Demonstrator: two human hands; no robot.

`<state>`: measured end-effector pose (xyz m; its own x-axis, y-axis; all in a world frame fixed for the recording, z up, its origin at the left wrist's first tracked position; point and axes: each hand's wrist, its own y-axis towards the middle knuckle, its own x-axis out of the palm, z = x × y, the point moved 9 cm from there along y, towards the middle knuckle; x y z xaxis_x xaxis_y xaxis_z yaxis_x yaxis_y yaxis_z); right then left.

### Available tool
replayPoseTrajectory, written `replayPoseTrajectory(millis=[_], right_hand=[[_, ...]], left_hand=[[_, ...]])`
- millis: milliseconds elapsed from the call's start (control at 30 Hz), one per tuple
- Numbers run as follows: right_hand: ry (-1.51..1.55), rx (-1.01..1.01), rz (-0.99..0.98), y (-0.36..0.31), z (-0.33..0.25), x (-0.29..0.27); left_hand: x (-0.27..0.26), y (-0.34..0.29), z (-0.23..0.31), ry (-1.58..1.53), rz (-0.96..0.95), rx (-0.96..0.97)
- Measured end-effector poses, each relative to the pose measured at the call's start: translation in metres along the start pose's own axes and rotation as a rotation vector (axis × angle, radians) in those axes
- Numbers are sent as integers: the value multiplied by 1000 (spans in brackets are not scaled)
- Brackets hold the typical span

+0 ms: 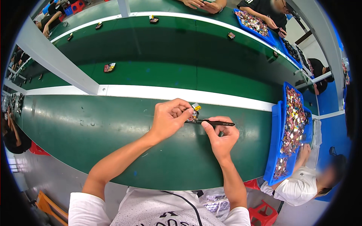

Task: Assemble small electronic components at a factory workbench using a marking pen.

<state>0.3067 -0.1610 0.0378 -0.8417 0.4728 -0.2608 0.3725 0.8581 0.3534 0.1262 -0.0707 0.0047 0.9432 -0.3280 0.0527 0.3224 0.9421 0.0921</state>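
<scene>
My left hand (167, 117) is closed over the green worktable, pinching a small electronic assembly between thumb and fingers. A silver and yellow pouch battery (196, 107) sticks up from that assembly, and reddish parts show below it. Most of the piece is hidden behind my fingers. Just to the right, my right hand (222, 138) grips slim black tweezers (223, 123) between thumb and fingers. They lie almost level, with their tip end pointing left at the assembly. Whether the tip touches it I cannot tell.
Blue trays (276, 139) heaped with small battery assemblies (295, 116) stand at the table's right end. Beyond a white rail (181, 94) runs a green conveyor belt (151, 75) carrying several assemblies (109, 67). A grey post (62, 56) rises at left. Co-workers sit around.
</scene>
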Motion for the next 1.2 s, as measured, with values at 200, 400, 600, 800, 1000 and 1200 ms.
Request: replayPoseTrajectory(millis=[200, 400, 600, 800, 1000, 1200], right_hand=[[-28, -1, 26, 2, -6, -3], [-61, -64, 16, 1, -9, 0], [100, 107, 12, 1, 4, -1], [111, 140, -7, 1, 9, -1], [127, 156, -6, 2, 9, 0], [97, 147, -11, 2, 10, 1]], left_hand=[[0, 0, -2, 4, -20, -32], [0, 1, 2, 21, -23, -30], [0, 0, 1, -5, -8, -16], [1, -1, 1, 2, -19, -7], [3, -1, 2, 0, -45, -53], [3, -1, 0, -12, -36, -62]])
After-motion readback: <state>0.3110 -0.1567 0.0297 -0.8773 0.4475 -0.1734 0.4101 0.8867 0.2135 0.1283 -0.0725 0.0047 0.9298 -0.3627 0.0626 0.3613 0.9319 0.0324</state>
